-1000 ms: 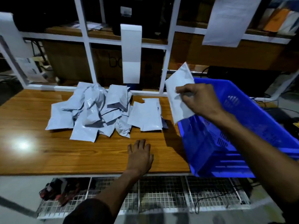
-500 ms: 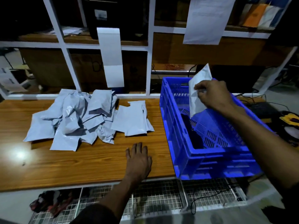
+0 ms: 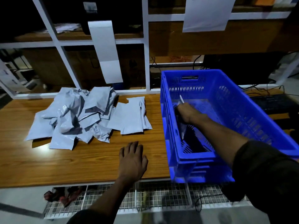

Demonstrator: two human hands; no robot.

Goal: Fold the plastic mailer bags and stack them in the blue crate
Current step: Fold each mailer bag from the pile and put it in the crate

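Head camera view, looking down across a wooden table [image 3: 84, 162]: a person's right hand [image 3: 186, 113] reaches deep into the blue crate [image 3: 229, 101] standing at the table's right end, with a folded grey mailer bag [image 3: 181, 99] showing as a thin upright edge just above the knuckles. The fingers of this hand are hidden on the far side, so how they hold the bag cannot be told, though the bag rises straight from the hand. The dark sleeve [image 3: 265, 172] of that arm crosses the crate's near right corner. The left hand [image 3: 131, 157] lies palm down on the bare wood near the table's front edge, fingers straight and slightly spread, holding nothing. Farther back on the table sits a loose pile of crumpled grey mailer bags [image 3: 72, 117], and just beside it, toward the crate, a small stack of flat mailer bags [image 3: 129, 117]. White shelf framing [image 3: 146, 46] rises behind the table, with paper sheets [image 3: 105, 50] hanging from it. A wire grid rack [image 3: 161, 196] shows below the table's front edge.
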